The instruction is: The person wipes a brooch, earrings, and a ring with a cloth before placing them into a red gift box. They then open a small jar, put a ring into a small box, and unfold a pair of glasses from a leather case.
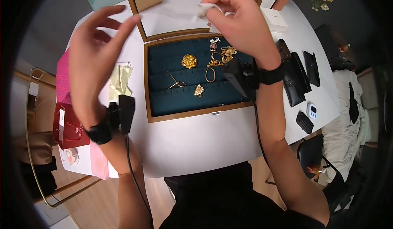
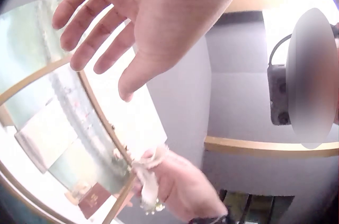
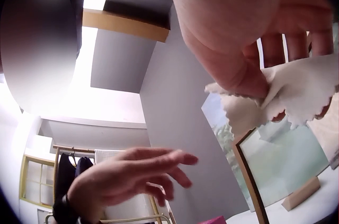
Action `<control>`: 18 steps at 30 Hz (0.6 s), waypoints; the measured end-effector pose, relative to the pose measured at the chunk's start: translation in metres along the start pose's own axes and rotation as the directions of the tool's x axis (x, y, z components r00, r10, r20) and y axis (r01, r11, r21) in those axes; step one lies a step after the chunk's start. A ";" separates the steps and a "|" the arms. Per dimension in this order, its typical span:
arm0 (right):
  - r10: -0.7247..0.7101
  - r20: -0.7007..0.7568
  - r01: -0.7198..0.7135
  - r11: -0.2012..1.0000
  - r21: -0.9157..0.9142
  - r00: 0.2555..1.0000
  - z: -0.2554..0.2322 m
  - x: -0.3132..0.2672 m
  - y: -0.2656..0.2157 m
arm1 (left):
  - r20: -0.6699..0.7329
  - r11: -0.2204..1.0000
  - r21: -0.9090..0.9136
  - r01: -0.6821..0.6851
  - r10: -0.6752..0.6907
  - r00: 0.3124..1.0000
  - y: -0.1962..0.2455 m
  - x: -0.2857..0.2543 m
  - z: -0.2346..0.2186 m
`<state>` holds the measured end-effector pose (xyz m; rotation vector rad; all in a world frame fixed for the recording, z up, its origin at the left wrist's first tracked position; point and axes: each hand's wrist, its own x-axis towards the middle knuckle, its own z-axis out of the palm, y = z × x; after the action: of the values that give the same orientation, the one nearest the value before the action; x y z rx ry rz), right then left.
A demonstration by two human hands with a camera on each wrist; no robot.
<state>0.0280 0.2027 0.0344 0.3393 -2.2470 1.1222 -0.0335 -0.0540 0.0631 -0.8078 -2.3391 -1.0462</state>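
Observation:
My right hand (image 1: 239,22) is raised over the back of the jewelry box (image 1: 184,116), pinching a small white cloth (image 3: 302,94) with zigzag edges between thumb and fingers. In the right wrist view the cloth drapes below the fingertips. My left hand (image 1: 92,61) hangs in the air left of the box, fingers spread and holding nothing. The box has a wooden frame, a dark teal lining and its glass lid raised. Inside lie a gold flower brooch (image 1: 189,61), a gold leaf-shaped piece (image 1: 199,90), a gold hoop (image 1: 210,75) and several other gold pieces, partly behind the right wrist camera.
Black pouches (image 1: 294,83) and a small white timer (image 1: 312,111) lie to the right. On the left are a pale yellow cloth (image 1: 120,81), a red gift bag (image 1: 69,124) and a pink case (image 1: 98,161). A white box (image 1: 275,20) stands at the back right.

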 end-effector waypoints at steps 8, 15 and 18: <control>0.253 0.158 -0.220 0.955 -0.201 0.954 0.006 -0.058 0.022 | -0.111 0.998 0.009 0.069 -0.068 0.992 -0.012 -0.015 -0.071; 0.350 0.068 -0.280 0.839 -0.466 0.934 -0.014 -0.091 0.029 | -0.206 0.993 0.116 0.002 0.022 0.978 -0.008 -0.029 -0.091; 0.221 0.095 -0.070 0.636 -0.769 0.971 -0.028 -0.080 0.020 | -0.208 0.997 0.068 0.025 -0.011 0.978 -0.008 -0.033 -0.101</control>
<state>0.0925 0.2341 -0.0149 -0.1124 -2.7099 0.1060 0.0008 -0.1472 0.1007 -0.6207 -2.1969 -0.9986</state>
